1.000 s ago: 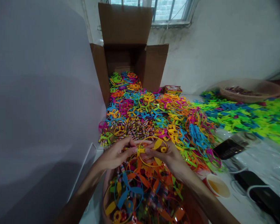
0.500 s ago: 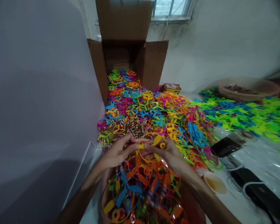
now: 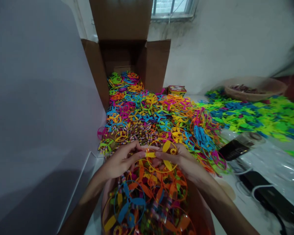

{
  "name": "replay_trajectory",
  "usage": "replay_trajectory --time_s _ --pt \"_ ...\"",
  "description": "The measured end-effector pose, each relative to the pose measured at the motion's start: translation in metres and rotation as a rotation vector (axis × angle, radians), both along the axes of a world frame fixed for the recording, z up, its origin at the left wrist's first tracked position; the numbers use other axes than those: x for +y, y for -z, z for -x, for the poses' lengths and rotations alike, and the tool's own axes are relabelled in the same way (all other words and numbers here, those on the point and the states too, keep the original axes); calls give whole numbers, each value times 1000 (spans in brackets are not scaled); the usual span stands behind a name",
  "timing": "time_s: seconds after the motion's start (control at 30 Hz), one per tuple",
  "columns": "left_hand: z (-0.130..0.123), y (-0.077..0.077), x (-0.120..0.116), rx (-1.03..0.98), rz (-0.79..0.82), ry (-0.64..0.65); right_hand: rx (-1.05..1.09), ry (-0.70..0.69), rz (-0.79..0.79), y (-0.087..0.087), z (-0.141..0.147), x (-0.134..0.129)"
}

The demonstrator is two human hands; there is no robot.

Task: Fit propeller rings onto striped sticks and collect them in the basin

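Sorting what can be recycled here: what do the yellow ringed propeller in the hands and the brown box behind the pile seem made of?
The yellow ringed propeller between the left hand and right hand looks like moulded plastic: thin, bright and slightly glossy, ring and blades seemingly one piece. The brown box looks like matte cardboard, with folded flaps; its corrugation is too unclear to see.

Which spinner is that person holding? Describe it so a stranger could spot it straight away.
Start at the open cardboard box and follow the heap of colourful plastic rings toward the person. There, the left hand and right hand hold a yellow ringed propeller between them. Unlike its neighbours, it is held up, its yellow blades inside a thin yellow ring.
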State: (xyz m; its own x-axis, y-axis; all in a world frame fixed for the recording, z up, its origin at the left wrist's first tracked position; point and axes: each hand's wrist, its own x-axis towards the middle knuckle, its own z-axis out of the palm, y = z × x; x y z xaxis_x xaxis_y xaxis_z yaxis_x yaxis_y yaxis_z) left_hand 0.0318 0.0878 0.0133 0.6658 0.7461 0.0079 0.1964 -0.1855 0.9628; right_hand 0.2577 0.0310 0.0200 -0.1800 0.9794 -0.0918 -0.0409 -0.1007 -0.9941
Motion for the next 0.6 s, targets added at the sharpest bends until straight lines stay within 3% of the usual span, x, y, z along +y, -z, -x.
replay_trajectory --time_s 0.23,0.4,0.5,0.6 --pt "1 3 0 -42 25 14 5 -12 11 2 0 -2" --pt "12 -4 3 -22 33 17 -120 -17 -45 5 -10 -6" --pt "21 -8 17 94 -93 60 -243 -12 -82 13 -24 4" --pt "19 -2 53 317 -330 -17 -501 204 -230 26 -42 34"
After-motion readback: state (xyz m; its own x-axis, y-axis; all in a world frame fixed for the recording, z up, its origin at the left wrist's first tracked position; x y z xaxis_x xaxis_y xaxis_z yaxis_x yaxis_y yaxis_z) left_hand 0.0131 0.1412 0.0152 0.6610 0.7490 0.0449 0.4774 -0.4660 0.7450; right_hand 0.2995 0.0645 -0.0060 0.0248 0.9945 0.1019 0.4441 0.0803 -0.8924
